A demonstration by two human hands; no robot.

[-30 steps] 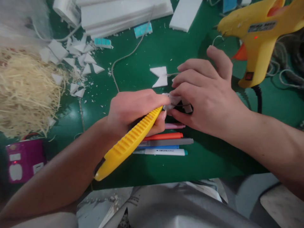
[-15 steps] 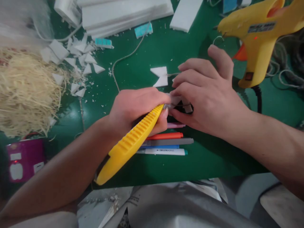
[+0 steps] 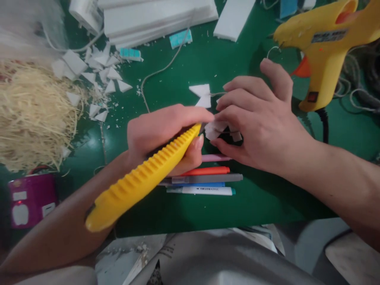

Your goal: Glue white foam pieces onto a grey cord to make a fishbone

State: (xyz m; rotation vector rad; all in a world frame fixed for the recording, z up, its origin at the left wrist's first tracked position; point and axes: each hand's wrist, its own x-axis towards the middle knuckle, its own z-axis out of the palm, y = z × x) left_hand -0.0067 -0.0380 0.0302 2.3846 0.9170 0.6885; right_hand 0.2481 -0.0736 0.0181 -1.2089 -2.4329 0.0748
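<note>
My left hand (image 3: pixel 166 136) is wrapped round a yellow ribbed tool handle (image 3: pixel 142 176), its front end hidden by the fingers. Between the thumb and fingers of my right hand (image 3: pixel 255 114) is a small white foam piece (image 3: pixel 213 130), pinched close to my left fingertips. A thin wire runs by that piece. Just above my hands, a white notched foam piece (image 3: pixel 203 95) lies on the green table. Several markers, among them a red one (image 3: pixel 208 171) and a white one (image 3: pixel 204 190), lie below my hands.
A yellow glue gun (image 3: pixel 320 47) stands at the upper right with its cable. White foam boards (image 3: pixel 157 19) lie at the top. Foam scraps (image 3: pixel 101 67) and a heap of straw-like strands (image 3: pixel 32 114) are at the left, above a purple box (image 3: pixel 32 200).
My left hand has shifted left with the yellow tool, whose rear end has swung left. More of the white foam piece shows. My right hand has barely moved.
</note>
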